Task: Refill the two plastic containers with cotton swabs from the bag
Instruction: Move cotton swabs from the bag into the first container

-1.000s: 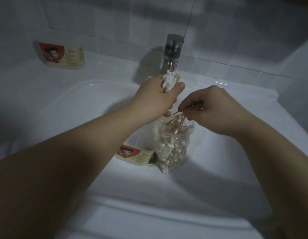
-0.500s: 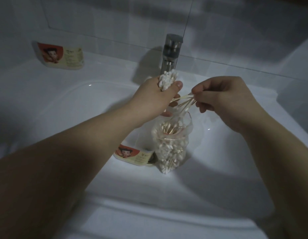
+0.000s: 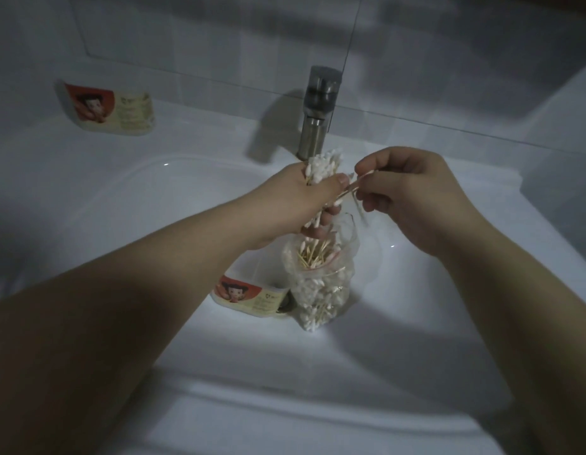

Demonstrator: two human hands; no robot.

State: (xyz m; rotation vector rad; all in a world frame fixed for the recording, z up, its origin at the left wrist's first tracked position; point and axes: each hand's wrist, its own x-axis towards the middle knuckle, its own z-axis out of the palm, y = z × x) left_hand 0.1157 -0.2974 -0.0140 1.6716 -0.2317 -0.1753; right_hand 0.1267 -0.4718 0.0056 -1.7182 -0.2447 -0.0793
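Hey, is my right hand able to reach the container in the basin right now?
Probably not easily: the right hand is pinching a few swabs, and the container lies on the far side of the bag, beside the left forearm.

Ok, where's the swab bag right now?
In the head view, the bag stands in the middle of the sink, just under the left hand, with a container lying at its left.

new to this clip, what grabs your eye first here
Two hands meet over the sink: the left hand grips a thick bundle of swabs, and the right hand pinches a few loose swabs beside it. Just below is a clear bag full of swabs, a labelled container lying beside it.
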